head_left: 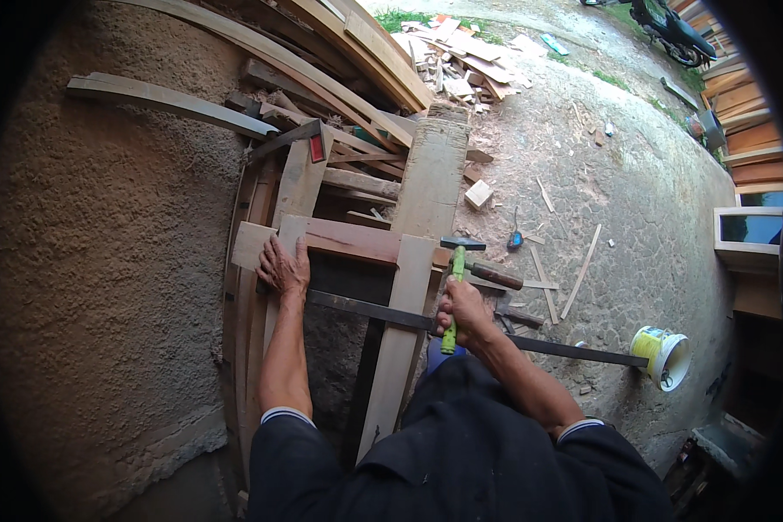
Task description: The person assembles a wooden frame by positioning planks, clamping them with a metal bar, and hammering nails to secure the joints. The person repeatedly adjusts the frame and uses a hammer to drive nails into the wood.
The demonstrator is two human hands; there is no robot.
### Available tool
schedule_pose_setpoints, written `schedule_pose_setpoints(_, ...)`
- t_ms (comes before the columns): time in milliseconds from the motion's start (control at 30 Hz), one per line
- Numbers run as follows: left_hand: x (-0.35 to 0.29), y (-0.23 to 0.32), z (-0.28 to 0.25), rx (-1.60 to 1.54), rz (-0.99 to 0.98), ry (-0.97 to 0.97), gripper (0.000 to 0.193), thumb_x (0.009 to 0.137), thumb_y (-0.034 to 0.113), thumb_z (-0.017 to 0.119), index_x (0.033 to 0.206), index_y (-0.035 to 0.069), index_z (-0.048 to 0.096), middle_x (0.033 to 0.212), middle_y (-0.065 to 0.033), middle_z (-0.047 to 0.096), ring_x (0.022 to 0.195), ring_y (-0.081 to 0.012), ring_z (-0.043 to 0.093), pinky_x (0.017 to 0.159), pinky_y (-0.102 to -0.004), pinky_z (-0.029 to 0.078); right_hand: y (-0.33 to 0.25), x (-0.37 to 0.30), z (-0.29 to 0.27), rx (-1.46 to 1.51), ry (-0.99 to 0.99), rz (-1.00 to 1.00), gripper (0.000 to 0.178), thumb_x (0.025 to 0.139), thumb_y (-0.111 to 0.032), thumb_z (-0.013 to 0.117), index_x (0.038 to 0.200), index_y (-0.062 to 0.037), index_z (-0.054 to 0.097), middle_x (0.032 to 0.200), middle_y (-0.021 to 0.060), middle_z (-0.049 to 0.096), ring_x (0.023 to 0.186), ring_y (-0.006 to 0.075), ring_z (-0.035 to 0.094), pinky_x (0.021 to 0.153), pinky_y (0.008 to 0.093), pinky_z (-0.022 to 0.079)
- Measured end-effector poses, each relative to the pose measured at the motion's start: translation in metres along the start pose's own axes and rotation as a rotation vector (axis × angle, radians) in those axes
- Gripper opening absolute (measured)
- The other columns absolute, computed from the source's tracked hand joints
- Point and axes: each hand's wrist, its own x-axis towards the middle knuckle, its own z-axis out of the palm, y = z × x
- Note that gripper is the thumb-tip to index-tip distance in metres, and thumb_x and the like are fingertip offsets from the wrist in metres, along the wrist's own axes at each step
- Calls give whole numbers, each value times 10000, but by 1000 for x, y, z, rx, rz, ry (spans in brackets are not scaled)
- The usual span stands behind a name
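My right hand [465,311] is wrapped round the green handle of a hammer [453,304]. The hammer's dark head [463,244] is beside the right end of a wooden frame. My left hand [284,264] lies with spread fingers over the frame's left joint, where a crosspiece [352,240] meets an upright board [297,228]. The crosspiece runs right to a second pale board [400,348]. Below it, a long dark bar [365,309] passes under both arms. A brown-handled tool [494,277] lies just right of the hammer; its far end is hidden.
A square with a red patch [316,146] lies on the upright board. A thick plank [432,174] extends away from me. Wood scraps [461,61] are heaped behind. A blue tape measure [515,239] and a white bucket [670,361] are on the ground. A rough wall [130,261] stands left.
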Motion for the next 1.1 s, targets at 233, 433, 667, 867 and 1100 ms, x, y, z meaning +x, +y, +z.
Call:
schedule_pose_setpoints(233, 0, 2, -1, -7, -19, -2, 843, 957, 694, 416, 1535, 82, 376, 1579, -133, 376, 1461, -351, 309, 1182, -612, 159, 0, -6, 7, -64, -103, 175, 272, 1071, -405, 439, 976, -150, 457, 613, -8, 442, 408, 140, 454, 393, 363, 460)
schedule_pose_setpoints(433, 0, 0, 4, -7, 9, 62, 811, 957, 666, 449, 1507, 71, 412, 1543, -138, 414, 1426, -352, 349, 1163, -617, 193, -1, -1, -2, -40, -61, 99, 269, 1074, -397, 448, 944, -162, 445, 598, -18, 429, 392, 128, 428, 369, 335, 435)
schedule_pose_setpoints(667, 0, -4, 11, 3, 14, 104, 734, 960, 586, 496, 1489, 84, 424, 1521, -119, 425, 1408, -344, 360, 1156, -624, 205, -34, 2, -10, -150, -167, 29, 356, 1075, -467, 434, 1105, -117, 490, 624, -21, 398, 397, 93, 384, 370, 286, 416)
schedule_pose_setpoints(867, -1, -3, 10, -41, -23, 87, 628, 956, 435, 541, 1472, 89, 450, 1514, -71, 431, 1419, -320, 347, 1177, -614, 181, -55, 14, 8, -588, -218, -46, 354, 1085, -440, 419, 1172, -119, 540, 653, -35, 425, 409, 69, 369, 364, 250, 357)
schedule_pose_setpoints(1100, -2, -3, 10, -66, -14, 135, 615, 968, 416, 525, 1481, 86, 445, 1515, -73, 446, 1406, -332, 375, 1192, -607, 170, -53, 37, 45, -878, -308, -164, 269, 1074, -339, 449, 1066, -84, 534, 684, -40, 446, 455, 61, 408, 384, 242, 355)
